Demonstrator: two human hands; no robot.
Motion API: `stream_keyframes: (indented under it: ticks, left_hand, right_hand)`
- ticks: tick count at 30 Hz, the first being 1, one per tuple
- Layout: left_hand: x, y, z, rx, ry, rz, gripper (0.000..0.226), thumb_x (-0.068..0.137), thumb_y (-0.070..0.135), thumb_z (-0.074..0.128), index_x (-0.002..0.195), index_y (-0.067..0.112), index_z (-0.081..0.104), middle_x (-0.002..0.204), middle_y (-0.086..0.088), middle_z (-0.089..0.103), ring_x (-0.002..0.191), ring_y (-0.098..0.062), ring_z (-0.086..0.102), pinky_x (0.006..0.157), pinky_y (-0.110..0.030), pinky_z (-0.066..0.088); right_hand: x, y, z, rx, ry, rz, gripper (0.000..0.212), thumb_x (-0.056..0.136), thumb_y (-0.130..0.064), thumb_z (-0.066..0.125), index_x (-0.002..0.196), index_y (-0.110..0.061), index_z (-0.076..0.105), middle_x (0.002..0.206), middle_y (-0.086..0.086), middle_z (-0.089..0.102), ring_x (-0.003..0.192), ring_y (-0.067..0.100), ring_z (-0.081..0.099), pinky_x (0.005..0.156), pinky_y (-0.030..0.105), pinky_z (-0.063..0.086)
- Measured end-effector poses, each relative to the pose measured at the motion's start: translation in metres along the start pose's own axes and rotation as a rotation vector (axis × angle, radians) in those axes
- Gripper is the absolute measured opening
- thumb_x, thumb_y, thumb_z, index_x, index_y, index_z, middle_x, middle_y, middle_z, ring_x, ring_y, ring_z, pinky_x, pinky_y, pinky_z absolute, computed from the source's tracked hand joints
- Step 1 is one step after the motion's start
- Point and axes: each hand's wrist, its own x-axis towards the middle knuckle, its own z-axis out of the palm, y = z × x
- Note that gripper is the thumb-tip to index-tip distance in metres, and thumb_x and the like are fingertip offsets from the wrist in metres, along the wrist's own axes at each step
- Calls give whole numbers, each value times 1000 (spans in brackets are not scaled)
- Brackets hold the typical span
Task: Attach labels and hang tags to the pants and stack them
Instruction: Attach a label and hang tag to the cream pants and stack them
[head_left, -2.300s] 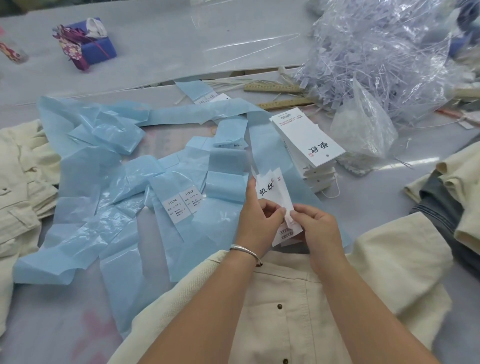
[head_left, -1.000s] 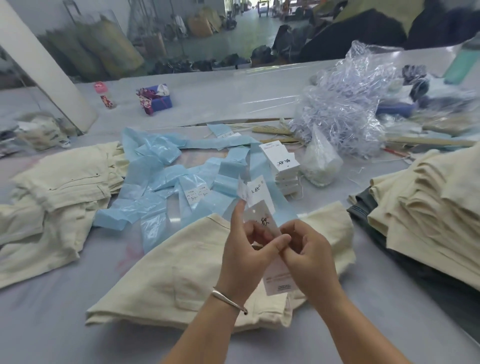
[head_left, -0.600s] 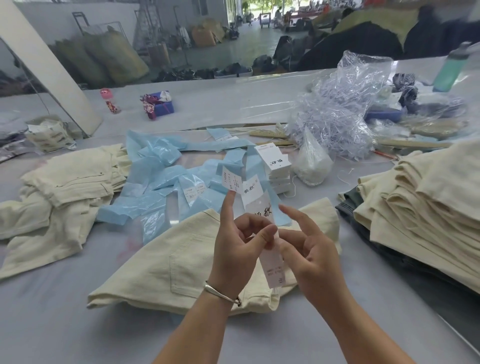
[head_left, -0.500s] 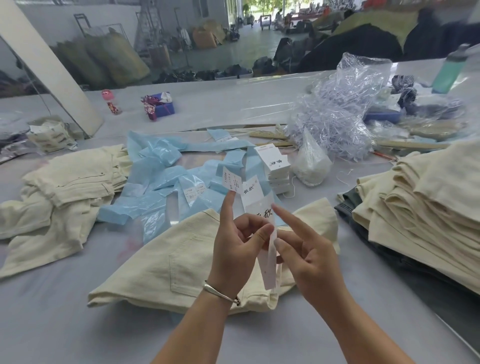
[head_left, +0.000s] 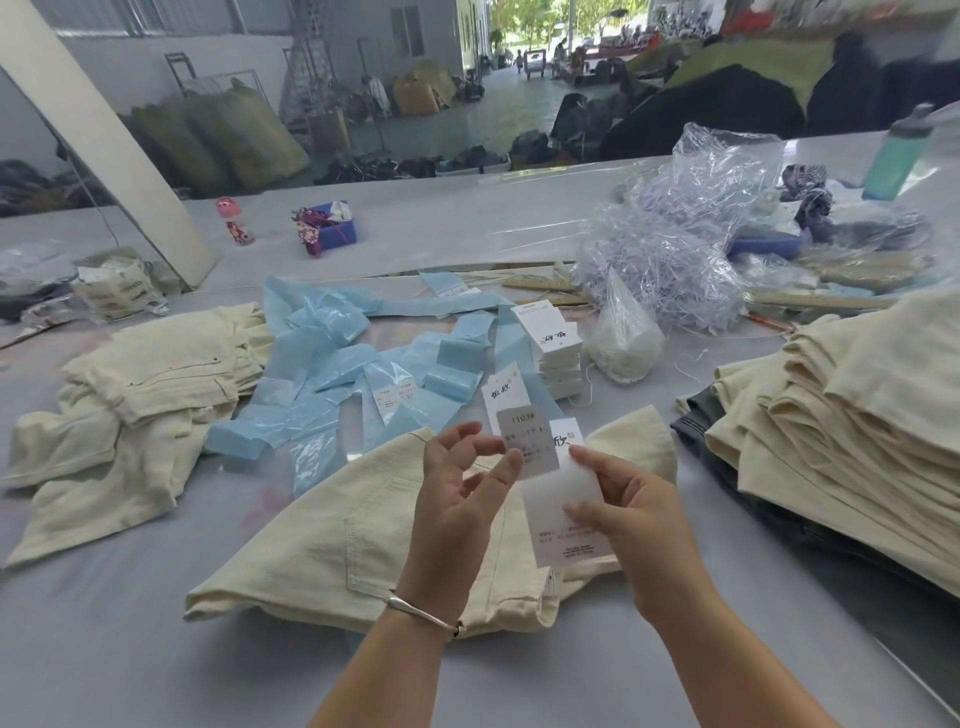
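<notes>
Holding hang tags (head_left: 563, 499) | right hand (head_left: 631, 512) | clear bag (head_left: 722, 171): plastic fasteners (head_left: 660, 260)

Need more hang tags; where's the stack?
In the head view, the hang tag stack sits centre-right on the table, between blue label strips and white string bag.

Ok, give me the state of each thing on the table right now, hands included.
left hand: pinching the size label
size label: held up, off the table
right hand: gripping the hang tag
hang tag: held above the pants, not attached
cream pants: folded flat on the table
hang tag stack: upright pile
folded pants stack: piled at right
blue label backing strips: strewn loose
</notes>
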Motion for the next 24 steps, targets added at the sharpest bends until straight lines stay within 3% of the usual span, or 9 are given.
stream_keyframes:
  ticks: [4,7,9,12,18,24]
  left_hand:
    - [1,-3,1,132,-46,-56,13,76,24,80,79,21,68,130,11,47,122,-3,48,99,-20,36]
    - [-1,-6,5,189,-32,-51,18,72,26,83,80,21,67,128,13,49,120,-5,50,93,-20,40]
    - [-2,-5,7,188,-20,-49,24,65,33,81,81,20,68,126,16,50,116,-5,54,92,-28,47]
    - [-1,-8,8,202,0,-54,27,69,21,86,86,14,68,126,17,50,113,-9,57,91,-39,51]
    - [-1,-8,12,308,43,44,27,66,19,87,77,25,64,122,19,50,109,4,54,76,-10,44]
    - [-1,-12,10,413,53,108,28,64,29,88,78,26,64,119,18,51,105,0,56,75,-15,47]
  right_hand:
    - [-2,-2,2,12,-17,-18,63,76,27,55,128,-8,57,101,14,73,79,22,67,71,33,59]
    - [-4,0,5,8,-59,-24,68,75,27,57,133,-9,53,105,12,73,84,21,69,75,35,59]
    - [-6,-1,7,20,-83,-30,70,75,27,57,135,-9,51,106,10,73,86,20,70,74,33,59]
    - [-7,-2,6,57,-92,-42,71,75,28,56,136,-7,49,104,9,74,89,19,71,72,29,58]
    - [-8,-3,7,110,-104,-64,68,75,29,55,133,-6,51,104,13,73,90,17,70,70,24,56]
    - [-8,-1,6,125,-138,-68,69,75,30,54,134,-5,49,100,9,74,90,15,71,69,23,56]
